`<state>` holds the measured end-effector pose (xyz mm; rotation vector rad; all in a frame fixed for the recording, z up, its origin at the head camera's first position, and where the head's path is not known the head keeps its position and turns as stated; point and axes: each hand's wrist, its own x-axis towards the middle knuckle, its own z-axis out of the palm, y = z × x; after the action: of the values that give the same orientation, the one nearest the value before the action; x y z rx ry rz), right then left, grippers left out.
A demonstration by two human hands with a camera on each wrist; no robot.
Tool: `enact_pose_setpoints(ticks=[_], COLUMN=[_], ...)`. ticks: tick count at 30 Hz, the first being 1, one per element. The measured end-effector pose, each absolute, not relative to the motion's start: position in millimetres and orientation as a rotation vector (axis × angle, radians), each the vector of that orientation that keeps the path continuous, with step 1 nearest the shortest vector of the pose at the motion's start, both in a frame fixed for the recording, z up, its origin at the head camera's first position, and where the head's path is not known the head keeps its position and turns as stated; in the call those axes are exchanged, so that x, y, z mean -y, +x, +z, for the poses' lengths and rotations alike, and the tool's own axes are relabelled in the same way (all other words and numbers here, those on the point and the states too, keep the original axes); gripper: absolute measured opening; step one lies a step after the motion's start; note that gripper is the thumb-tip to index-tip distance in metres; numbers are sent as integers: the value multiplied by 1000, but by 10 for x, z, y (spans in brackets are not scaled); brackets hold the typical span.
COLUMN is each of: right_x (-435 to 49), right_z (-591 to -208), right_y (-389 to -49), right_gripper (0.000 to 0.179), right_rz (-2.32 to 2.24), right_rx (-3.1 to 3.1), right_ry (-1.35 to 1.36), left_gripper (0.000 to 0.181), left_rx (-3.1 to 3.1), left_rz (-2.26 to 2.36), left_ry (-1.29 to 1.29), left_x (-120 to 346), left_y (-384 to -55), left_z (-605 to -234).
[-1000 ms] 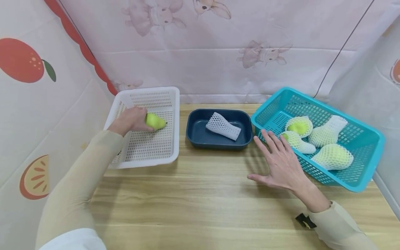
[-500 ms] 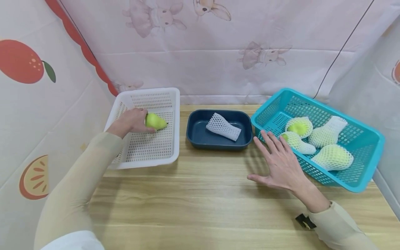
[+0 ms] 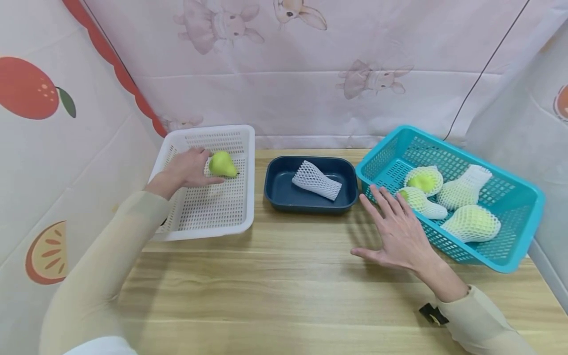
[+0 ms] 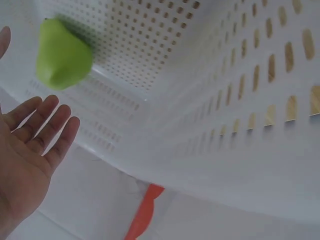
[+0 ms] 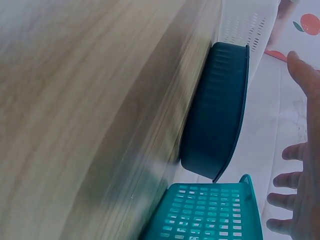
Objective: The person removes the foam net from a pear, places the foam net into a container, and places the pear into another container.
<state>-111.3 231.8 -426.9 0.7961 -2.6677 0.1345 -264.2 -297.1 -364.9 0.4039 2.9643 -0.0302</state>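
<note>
In the white basket (image 3: 213, 212), a person's left hand (image 3: 188, 168) is spread just beside a bare green pear (image 3: 223, 164), which it does not grip; the pear lies on its side, its weight apparently borne by the basket. In the middle, a dark tray (image 3: 279, 182) contains a loose net sleeve (image 3: 316, 180), its low walls likely keeping so light a thing in place. The right hand (image 3: 397, 234), fingers splayed and holding nothing, is nearest the blue basket (image 3: 506, 246), though contact is unclear, and there four net-wrapped pears (image 3: 459, 192) lie together, the netting probably padding against bruises.
</note>
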Motion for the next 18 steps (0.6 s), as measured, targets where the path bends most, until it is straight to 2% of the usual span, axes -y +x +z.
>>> enact_pose_setpoints(ticks=[12,18], right_x=[-2325,-2346], right_z=[-4251,-4247], right_y=[-1121,-1126], right_gripper=[125,124], right_rz=[160,142], right_rx=[2642,2656], right_ry=[797,796], left_gripper=[84,86], left_rx=[-3048,-3075], left_rz=[-16,-30], left_ry=[526,641], left_x=[2703,2507], left_y=[-2370,-2157], left_z=[-3398,-3318])
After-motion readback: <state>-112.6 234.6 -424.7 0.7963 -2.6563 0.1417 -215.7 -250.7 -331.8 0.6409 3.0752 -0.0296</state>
